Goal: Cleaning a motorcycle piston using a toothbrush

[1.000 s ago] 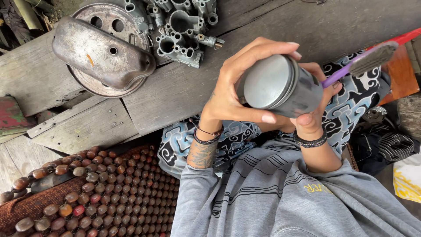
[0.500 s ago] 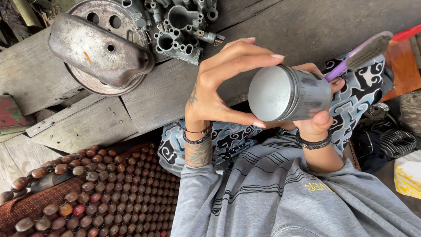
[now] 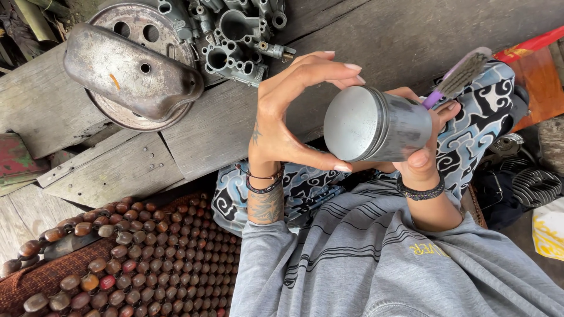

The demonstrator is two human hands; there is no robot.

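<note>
A grey metal piston [image 3: 376, 126] is held sideways above my lap, its flat crown facing left. My right hand [image 3: 423, 147] grips its skirt from below and behind, and the same hand holds a purple-handled brush [image 3: 455, 79] whose bristles stick up behind the piston. My left hand [image 3: 294, 114] arches over the crown, thumb and fingertips touching the rim at top and bottom. Both wrists wear dark bracelets. I am in a grey sweatshirt and patterned blue-and-white trousers.
A dented metal cover [image 3: 129, 73] lies on a round perforated plate [image 3: 147, 23] on the plank floor. Engine castings [image 3: 235, 35] sit beside it. A wooden bead mat [image 3: 129, 264] is at lower left. An orange box [image 3: 537, 70] and finned parts [image 3: 531, 182] are at right.
The piston has turned so its crown faces left and sits a little lower. My left hand has shifted from wrapping the piston to pinching the crown rim with spread fingers.
</note>
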